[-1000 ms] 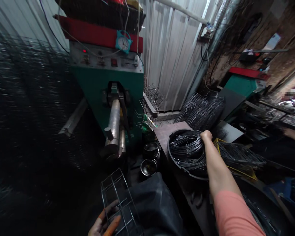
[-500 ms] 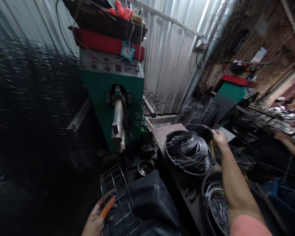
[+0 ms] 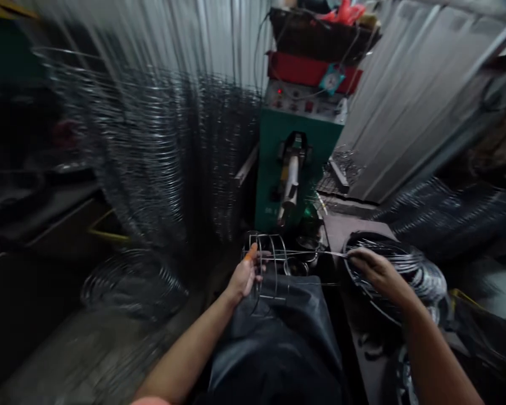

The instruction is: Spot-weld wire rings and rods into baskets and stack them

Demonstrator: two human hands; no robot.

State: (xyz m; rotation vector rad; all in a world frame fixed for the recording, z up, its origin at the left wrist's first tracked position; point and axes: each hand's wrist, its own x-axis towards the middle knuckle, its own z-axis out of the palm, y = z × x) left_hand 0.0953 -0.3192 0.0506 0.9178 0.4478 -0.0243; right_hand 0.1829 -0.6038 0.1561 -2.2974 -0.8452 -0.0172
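Note:
My left hand (image 3: 244, 277), with an orange cover on one finger, is closed around a small wire basket frame (image 3: 275, 267) above my lap. The frame lies on its side, with its curved wires and crossbars facing right. My right hand (image 3: 375, 271) pinches the end of a thin wire loop (image 3: 320, 252) that reaches leftward to the frame. Whether the wire touches the frame or my left fingers is blurred. Beneath both, a dark apron or sheet (image 3: 287, 343) covers my lap.
Ahead stands a green machine (image 3: 272, 180) with a metal arm (image 3: 292, 183) pointing towards me. Tall stacks of wire frames (image 3: 152, 146) fill the left. A black tub (image 3: 360, 298) of wire rings sits on a bench (image 3: 358, 222) at right. Small metal bowls (image 3: 297, 267) stand below the machine.
My view has swung left. My right hand has brought the wire from above the tub across to the frame. My left hand has raised and turned the basket frame.

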